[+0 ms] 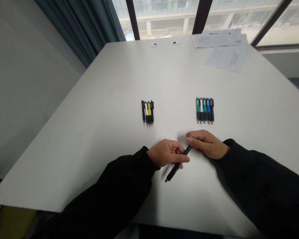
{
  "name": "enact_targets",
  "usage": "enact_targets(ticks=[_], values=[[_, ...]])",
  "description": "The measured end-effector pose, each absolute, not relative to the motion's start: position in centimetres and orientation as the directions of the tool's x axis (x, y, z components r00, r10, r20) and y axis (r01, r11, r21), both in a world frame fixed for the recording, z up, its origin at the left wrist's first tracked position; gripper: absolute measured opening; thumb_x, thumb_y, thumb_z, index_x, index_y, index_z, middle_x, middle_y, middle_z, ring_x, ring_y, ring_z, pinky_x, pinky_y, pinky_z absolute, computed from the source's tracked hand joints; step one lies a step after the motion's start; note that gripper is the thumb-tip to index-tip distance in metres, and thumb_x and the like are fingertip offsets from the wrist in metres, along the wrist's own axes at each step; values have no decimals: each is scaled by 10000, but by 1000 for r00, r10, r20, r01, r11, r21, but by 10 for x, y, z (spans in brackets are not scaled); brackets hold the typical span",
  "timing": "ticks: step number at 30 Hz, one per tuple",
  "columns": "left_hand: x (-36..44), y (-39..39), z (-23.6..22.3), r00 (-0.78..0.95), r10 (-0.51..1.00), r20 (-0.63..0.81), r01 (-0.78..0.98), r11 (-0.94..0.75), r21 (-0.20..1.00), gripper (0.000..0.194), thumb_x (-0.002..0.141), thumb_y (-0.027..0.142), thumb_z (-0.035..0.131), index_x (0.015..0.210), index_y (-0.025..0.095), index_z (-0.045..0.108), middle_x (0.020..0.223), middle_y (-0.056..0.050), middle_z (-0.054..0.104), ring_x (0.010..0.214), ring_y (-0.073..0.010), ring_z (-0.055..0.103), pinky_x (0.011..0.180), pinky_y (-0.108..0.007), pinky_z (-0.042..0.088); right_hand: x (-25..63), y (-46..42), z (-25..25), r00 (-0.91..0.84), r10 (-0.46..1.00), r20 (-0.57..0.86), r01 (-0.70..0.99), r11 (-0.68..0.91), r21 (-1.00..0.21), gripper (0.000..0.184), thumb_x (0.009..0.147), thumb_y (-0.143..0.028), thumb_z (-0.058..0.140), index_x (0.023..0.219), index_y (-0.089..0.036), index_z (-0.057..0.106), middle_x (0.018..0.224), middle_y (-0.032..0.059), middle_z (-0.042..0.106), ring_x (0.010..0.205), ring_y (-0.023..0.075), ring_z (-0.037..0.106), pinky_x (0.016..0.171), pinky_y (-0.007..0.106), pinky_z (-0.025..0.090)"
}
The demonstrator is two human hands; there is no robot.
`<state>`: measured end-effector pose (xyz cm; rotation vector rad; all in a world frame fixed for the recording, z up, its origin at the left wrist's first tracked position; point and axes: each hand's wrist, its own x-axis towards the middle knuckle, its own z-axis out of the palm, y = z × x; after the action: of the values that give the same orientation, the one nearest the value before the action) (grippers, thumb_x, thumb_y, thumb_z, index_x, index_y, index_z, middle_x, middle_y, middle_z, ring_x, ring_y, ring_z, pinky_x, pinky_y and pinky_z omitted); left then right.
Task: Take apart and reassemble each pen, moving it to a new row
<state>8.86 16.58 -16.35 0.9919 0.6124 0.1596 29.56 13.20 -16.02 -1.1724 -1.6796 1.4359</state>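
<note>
A black pen (174, 170) lies slanted between my two hands just above the white table (89, 132). My left hand (167, 153) is curled round the pen's middle. My right hand (206, 143) pinches the pen's upper end with its fingertips. Beyond the hands lie two neat rows of pens. The left row (148, 113) has black and yellow pens side by side. The right row (204, 110) has green, white and blue pens side by side. Both sleeves are black.
Printed paper sheets (225, 57) lie at the table's far right, and more sheets (215, 38) lie by the window. Two small round discs (164, 43) sit at the far edge. A dark curtain (87, 30) hangs at the back left.
</note>
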Motion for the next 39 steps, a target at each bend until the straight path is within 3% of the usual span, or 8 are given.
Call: enact_targets(ticks=[4, 16, 19, 22, 25, 30, 35, 39], values=[[88, 165, -163, 826, 382, -414, 160, 546, 822, 428, 586, 399, 881, 737, 106, 608, 559, -17, 652, 504, -124, 627, 537, -251, 512, 296, 133, -162, -434, 897, -90, 255, 26, -967, 557, 939, -538, 489, 539, -199, 300, 512, -70, 253, 481, 72, 228, 469, 261, 198], [88, 164, -164, 829, 367, -421, 152, 578, 802, 433, 604, 421, 869, 773, 101, 633, 579, -42, 671, 518, -143, 646, 557, -271, 535, 297, 133, -163, -441, 894, -80, 196, 9, -981, 525, 964, -528, 452, 572, -190, 364, 531, -58, 324, 485, 78, 276, 475, 257, 233], [90, 167, -165, 791, 486, -372, 22, 584, 811, 442, 609, 427, 868, 771, 100, 618, 623, -48, 683, 563, -153, 666, 591, -282, 548, 296, 131, -168, -441, 897, -26, 75, 8, -997, 455, 939, -574, 475, 727, -172, 487, 603, -18, 496, 506, 92, 393, 473, 245, 295], [91, 174, -167, 603, 725, -331, -202, 541, 816, 439, 615, 405, 870, 799, 110, 603, 693, -28, 689, 636, -159, 689, 669, -308, 566, 290, 128, -168, -483, 875, -26, 28, -14, -1000, 460, 787, -493, 738, 989, -206, 441, 814, 22, 637, 591, 110, 509, 509, 232, 389], [91, 179, -168, 435, 844, -314, -350, 480, 804, 424, 620, 371, 875, 808, 121, 589, 708, -1, 675, 700, -172, 707, 741, -336, 569, 284, 126, -166, -474, 879, -52, 101, -4, -995, 564, 765, -342, 789, 1123, -245, 364, 890, 18, 666, 598, 104, 531, 524, 225, 423], [91, 182, -171, 377, 877, -300, -430, 452, 782, 409, 619, 341, 881, 810, 128, 590, 727, 10, 670, 759, -179, 714, 852, -388, 550, 280, 125, -169, -437, 898, -37, 95, 6, -995, 611, 812, -275, 743, 1276, -247, 346, 832, -8, 640, 622, 108, 536, 580, 243, 450], [90, 185, -172, 336, 906, -259, -454, 397, 798, 356, 632, 342, 872, 773, 129, 624, 726, 9, 669, 752, -127, 677, 802, -299, 544, 283, 128, -171, -334, 942, -23, 59, -4, -998, 301, 824, -282, 727, 1063, -186, 571, 697, -25, 573, 580, 103, 526, 530, 232, 428], [86, 185, -168, 324, 893, -311, -370, 422, 827, 394, 663, 447, 829, 799, 112, 670, 653, -5, 651, 631, -106, 634, 622, -231, 523, 290, 135, -171, -171, 982, -78, -185, -109, -977, 229, 775, -313, 757, 901, -170, 629, 652, 2, 608, 488, 102, 506, 389, 211, 348]])
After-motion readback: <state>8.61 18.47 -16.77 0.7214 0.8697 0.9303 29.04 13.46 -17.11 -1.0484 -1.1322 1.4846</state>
